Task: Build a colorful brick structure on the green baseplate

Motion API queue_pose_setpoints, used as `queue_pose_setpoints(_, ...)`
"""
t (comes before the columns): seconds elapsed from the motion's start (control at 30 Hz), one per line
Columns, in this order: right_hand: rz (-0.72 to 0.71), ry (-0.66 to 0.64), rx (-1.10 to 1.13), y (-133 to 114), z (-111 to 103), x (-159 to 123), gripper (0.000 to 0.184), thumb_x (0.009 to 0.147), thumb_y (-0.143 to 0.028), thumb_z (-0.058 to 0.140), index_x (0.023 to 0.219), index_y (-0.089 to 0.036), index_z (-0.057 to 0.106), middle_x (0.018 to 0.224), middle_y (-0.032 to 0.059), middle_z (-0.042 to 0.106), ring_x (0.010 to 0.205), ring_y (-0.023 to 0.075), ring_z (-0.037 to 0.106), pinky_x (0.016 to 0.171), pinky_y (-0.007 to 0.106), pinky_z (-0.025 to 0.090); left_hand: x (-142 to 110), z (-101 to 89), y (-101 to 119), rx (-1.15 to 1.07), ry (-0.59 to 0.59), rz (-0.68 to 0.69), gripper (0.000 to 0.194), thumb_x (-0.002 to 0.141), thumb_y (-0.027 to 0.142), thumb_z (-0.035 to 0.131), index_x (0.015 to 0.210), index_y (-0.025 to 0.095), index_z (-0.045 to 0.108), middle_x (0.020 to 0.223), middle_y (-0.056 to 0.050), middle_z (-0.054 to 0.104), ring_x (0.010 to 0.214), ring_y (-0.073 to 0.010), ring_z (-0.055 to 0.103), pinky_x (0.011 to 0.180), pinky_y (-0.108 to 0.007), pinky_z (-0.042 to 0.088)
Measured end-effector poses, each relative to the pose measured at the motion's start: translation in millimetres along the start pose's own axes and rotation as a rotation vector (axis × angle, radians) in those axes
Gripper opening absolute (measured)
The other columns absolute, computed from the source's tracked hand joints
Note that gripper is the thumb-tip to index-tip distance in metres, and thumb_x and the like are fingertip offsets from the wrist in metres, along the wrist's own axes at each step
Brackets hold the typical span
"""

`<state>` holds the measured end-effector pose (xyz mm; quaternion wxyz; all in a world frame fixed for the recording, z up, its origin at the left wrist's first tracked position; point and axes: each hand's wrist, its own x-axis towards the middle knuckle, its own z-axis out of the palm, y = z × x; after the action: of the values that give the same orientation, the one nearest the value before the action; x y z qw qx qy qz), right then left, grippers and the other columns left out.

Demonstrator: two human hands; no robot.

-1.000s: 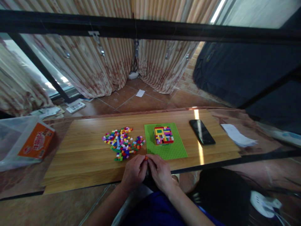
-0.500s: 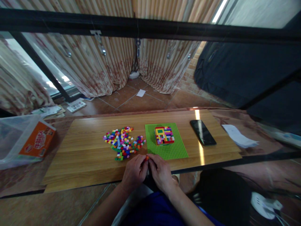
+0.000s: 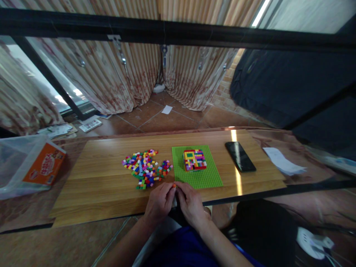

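Observation:
My left hand (image 3: 160, 200) and my right hand (image 3: 191, 202) meet at the table's front edge, fingertips pinched together. Between them shows a small orange toy brick (image 3: 174, 185), mostly covered by the fingers. Just beyond lies a green baseplate (image 3: 214, 178), carrying a low square block built from many coloured bricks (image 3: 195, 160). Left of the plate, a loose heap of small coloured bricks (image 3: 144, 168) spreads over the wood.
A black phone (image 3: 240, 157) lies right of the baseplate, with white paper (image 3: 283, 161) beyond it. At the far left stands a clear plastic box (image 3: 16, 174) with an orange label. The wooden tabletop (image 3: 91, 185) ends close to my body.
The fingertips have shifted very slightly around the orange brick. Everything on the table lies as before.

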<state>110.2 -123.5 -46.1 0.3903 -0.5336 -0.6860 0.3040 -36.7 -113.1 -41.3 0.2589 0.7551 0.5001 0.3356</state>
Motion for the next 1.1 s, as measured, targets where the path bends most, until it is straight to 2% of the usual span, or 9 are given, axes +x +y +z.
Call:
queue_pose_setpoints(0.23,0.065,0.053,0.044,-8.9,-0.7,1.2,0.027,0.094,-0.024,0.046,0.115,-0.022,0.064,0.105,0.0078,0.069,0.096,0.0182,0.065,0.087,0.032,0.052,-0.7,-1.9,1.6,-0.087,0.054,-0.069,0.021,0.095,0.025,0.039,0.109,0.019,0.054,0.098,-0.007,0.067,0.086,-0.017,0.066,0.077,-0.028,0.051)
queue_pose_setpoints(0.37,0.09,0.058,0.089,-12.2,-1.7,3.4,0.023,0.091,-0.026,0.052,0.108,-0.023,0.067,0.099,0.0069,0.069,0.092,0.0183,0.065,0.084,0.032,0.052,-1.7,-4.5,3.2,-0.11,0.065,-0.11,0.022,0.095,0.023,0.039,0.113,0.019,0.05,0.102,-0.008,0.067,0.089,-0.0176,0.066,0.078,-0.029,0.051)
queue_pose_setpoints(0.57,0.122,0.089,0.201,-14.8,-2.4,6.6,0.017,0.089,-0.03,0.057,0.097,-0.023,0.07,0.091,0.0047,0.068,0.085,0.0169,0.064,0.077,0.029,0.052,0.3,-8.4,3.8,-0.131,0.019,-0.106,0.018,0.094,0.025,0.041,0.102,0.019,0.057,0.085,-0.003,0.067,0.074,-0.0147,0.065,0.069,-0.026,0.051)
queue_pose_setpoints(0.73,0.211,0.121,0.259,-12.8,-2.9,5.7,0.018,0.087,-0.034,0.058,0.093,-0.022,0.07,0.088,0.0041,0.069,0.083,0.0171,0.064,0.073,0.028,0.051,1.6,-6.3,-2.6,-0.202,0.055,-0.078,0.019,0.091,0.027,0.05,0.099,0.019,0.065,0.093,-0.005,0.071,0.084,-0.0159,0.066,0.075,-0.026,0.052)
queue_pose_setpoints(0.9,0.179,0.088,0.208,-12.7,-5.8,6.5,0.018,0.088,-0.032,0.056,0.096,-0.021,0.068,0.089,0.0043,0.069,0.083,0.0173,0.064,0.074,0.028,0.05,4.0,-7.1,-4.7,-0.246,0.065,-0.125,0.016,0.088,0.028,0.056,0.092,0.019,0.069,0.084,-0.003,0.072,0.075,-0.0147,0.067,0.069,-0.024,0.053)
queue_pose_setpoints(1.1,0.14,0.063,0.122,-17.3,-7.8,7.8,0.015,0.09,-0.024,0.051,0.09,-0.021,0.065,0.083,0.0033,0.066,0.077,0.016,0.062,0.072,0.028,0.049,5.6,-9.0,8.1,-0.228,0.06,-0.182,0.016,0.086,0.029,0.058,0.085,0.019,0.069,0.073,-0.001,0.071,0.066,-0.0145,0.065,0.061,-0.024,0.053)
